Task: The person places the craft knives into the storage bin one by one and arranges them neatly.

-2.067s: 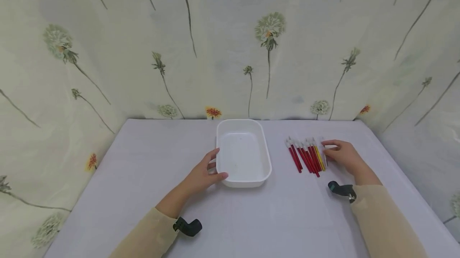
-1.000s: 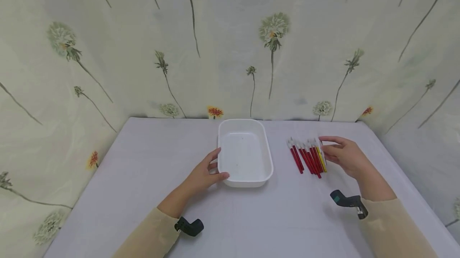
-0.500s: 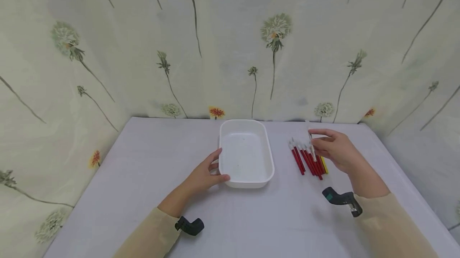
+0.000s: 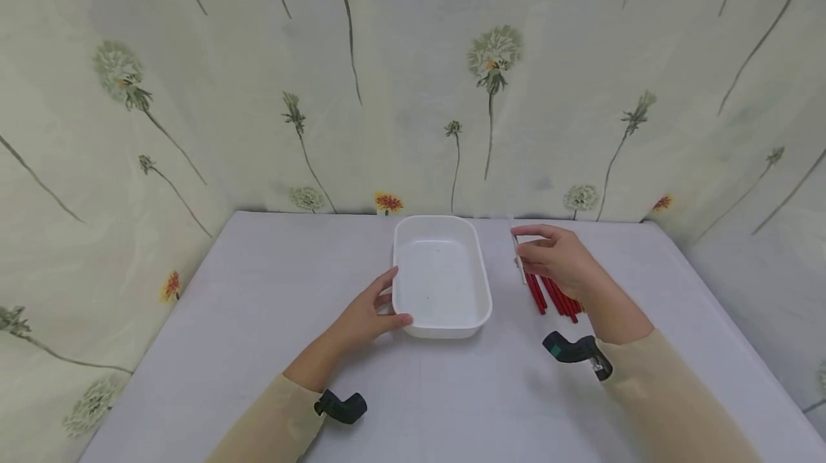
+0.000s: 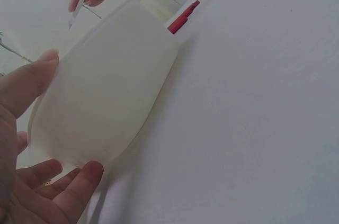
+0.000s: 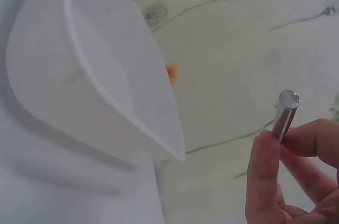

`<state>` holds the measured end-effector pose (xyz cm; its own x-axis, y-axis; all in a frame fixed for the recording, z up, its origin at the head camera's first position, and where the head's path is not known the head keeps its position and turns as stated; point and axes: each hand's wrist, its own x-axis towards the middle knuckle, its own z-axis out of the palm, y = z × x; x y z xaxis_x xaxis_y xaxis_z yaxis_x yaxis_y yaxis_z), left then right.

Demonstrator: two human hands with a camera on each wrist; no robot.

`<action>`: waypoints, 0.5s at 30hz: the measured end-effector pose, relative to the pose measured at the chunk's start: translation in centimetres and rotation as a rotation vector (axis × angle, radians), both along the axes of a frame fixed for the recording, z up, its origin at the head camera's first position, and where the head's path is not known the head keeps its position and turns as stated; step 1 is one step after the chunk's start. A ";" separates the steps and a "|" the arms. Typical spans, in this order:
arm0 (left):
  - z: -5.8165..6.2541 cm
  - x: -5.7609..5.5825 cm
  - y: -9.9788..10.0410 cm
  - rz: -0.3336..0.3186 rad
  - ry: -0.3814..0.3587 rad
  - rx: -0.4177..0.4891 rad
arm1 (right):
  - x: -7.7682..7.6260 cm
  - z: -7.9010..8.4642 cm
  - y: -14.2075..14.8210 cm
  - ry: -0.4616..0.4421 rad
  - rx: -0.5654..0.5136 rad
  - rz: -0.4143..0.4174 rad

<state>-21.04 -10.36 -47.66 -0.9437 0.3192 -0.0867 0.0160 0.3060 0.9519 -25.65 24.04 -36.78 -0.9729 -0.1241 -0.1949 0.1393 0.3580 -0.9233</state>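
My left hand (image 4: 368, 312) holds the near left corner of a white plastic tub (image 4: 399, 255), thumb at the near rim and fingers along the side wall. The tub stands on the table. Between thumb and fingers, my right hand (image 4: 555, 251) pinches a slim, pale pencil (image 4: 521, 269), raised and steeply tilted. In the right wrist view the pencil (image 6: 286, 110) shows a round silver end and a dark and white striped side. A pale pointed tip leads it in the left wrist view. Several red pencils (image 4: 537, 294) lie below the right hand, which hides their upper ends.
A white cloth (image 4: 445, 391) covers the table. Behind it hangs a curtain (image 4: 413, 90) printed with dandelions. Each wrist carries a small black camera (image 4: 340, 407) on a beige sleeve. The tub stands left of the red pencils.
My right hand has picked up the pale pencil from the right end of the row and carried it left, over the red pencils toward the tub. The left hand keeps its hold.
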 end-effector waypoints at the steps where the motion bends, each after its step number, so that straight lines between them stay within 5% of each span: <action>1: 0.0 0.0 0.0 -0.001 0.000 -0.001 | -0.1 0.0 -0.5 -0.004 -0.008 0.001; 15: 0.0 0.0 0.1 0.016 0.002 -0.014 | -1.6 -0.5 -6.9 -0.071 -0.084 0.057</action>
<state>-21.04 -10.27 -47.69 -0.9487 0.3032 -0.0898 0.0126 0.3199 0.9474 -27.27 17.13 -37.30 -0.9479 -0.1975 -0.2500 0.1873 0.2892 -0.9388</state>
